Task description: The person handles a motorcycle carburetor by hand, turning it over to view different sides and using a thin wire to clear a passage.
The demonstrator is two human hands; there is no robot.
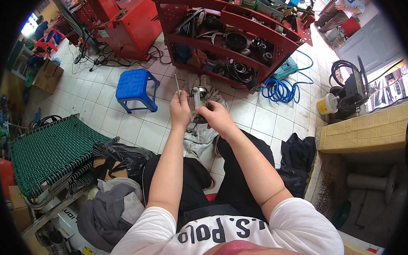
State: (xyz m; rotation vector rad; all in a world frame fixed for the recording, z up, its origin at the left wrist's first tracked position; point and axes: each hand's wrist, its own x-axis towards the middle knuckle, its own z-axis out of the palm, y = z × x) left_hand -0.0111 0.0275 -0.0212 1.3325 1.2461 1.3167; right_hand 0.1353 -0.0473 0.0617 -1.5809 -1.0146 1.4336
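My left hand [180, 111] is closed with a thin metal rod [177, 84] sticking up out of its fingers. Just to its right, my right hand [217, 116] grips a pale metal cylindrical part [198, 99]. A round, shiny metal end [201, 89] tops that part, and its lower end is partly hidden by my fingers. Both hands are close together over grey rags [197, 143] spread on the tiled floor between my legs. Whether the rod touches the part, I cannot tell.
Ahead stands a red tool cart [225, 43] loaded with tools and metal parts. A blue plastic stool [137, 87] is at the left, near a green woven folding bed [55, 149]. Coiled blue hose [279, 90] lies right of the cart. Another person [340, 15] is at the far right.
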